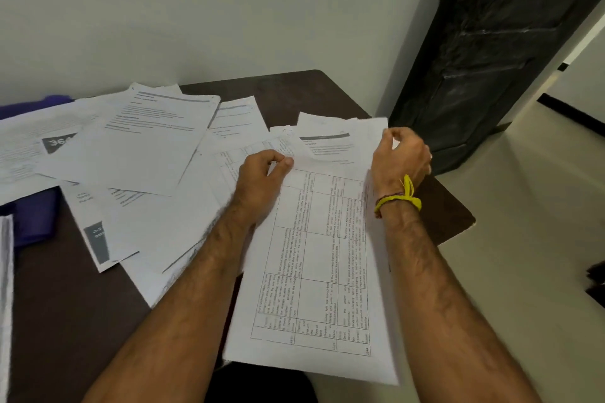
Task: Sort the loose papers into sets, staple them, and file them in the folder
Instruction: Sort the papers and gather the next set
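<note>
A sheet printed with a table point(314, 271) lies lengthwise toward me, its near end hanging past the table edge. My left hand point(262, 180) pinches its far left edge between thumb and fingers. My right hand point(401, 154), with a yellow thread round the wrist, pinches the top right corner of a page with a grey header bar point(327, 144) that lies over the far end of the table sheet. Several loose printed papers point(140, 141) are spread over the dark brown table point(281, 88) to the left. A purple folder point(36, 216) shows partly under them at the far left.
A white wall runs behind the table. A tall black wrapped object point(497, 52) stands against it to the right, beside the table's rounded right corner point(465, 219). More sheets point(5, 288) lie at the left frame edge. Pale floor lies to the right.
</note>
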